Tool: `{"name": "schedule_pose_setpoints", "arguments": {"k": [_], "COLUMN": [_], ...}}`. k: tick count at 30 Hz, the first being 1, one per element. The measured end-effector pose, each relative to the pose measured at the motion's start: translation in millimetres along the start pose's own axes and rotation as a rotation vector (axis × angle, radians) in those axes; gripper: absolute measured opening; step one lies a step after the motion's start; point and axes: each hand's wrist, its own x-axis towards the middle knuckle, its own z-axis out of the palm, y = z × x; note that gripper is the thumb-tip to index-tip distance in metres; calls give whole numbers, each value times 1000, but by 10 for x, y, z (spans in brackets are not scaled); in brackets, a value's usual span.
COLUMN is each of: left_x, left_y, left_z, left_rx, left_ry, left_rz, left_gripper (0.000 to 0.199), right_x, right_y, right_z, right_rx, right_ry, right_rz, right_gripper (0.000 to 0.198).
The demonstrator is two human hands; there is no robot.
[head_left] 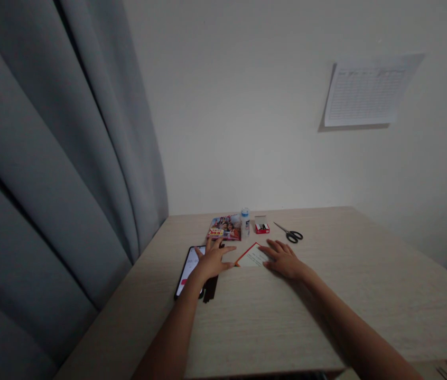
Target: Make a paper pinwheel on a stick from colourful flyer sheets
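My left hand point(211, 260) is spread with its fingers apart, over the right side of a phone point(187, 269) and a dark brown strip point(211, 288). Its fingers reach toward a printed card point(252, 257) with a red and orange edge and lines of text. My right hand point(285, 258) lies flat and open, its fingertips on the right part of that card and covering some of it. Neither hand grips anything that I can see.
Behind the hands are a colourful leaflet point(225, 228), a clear bottle with a blue cap point(245, 222), a small red box point(262, 227) and black-handled scissors point(291, 235). A grey curtain point(68, 158) hangs along the left. A printed sheet point(366, 95) is on the wall.
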Motion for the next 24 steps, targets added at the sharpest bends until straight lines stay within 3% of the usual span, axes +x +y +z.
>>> {"name": "schedule_pose_setpoints", "arguments": {"k": [6, 12, 24], "left_x": [-1, 91, 140], "left_y": [66, 251, 340], "left_z": [4, 254, 518], "left_rx": [-53, -103, -72], "left_ry": [116, 287, 274], "left_rz": [61, 174, 154], "left_gripper": [44, 22, 21], "right_x": [13, 31, 30], "right_y": [8, -8, -36], "right_z": [9, 40, 60], "right_rx": [-10, -20, -43], "right_ry": [-2, 13, 15], "right_rz": [0, -6, -8], "right_gripper": [65, 65, 64]}}
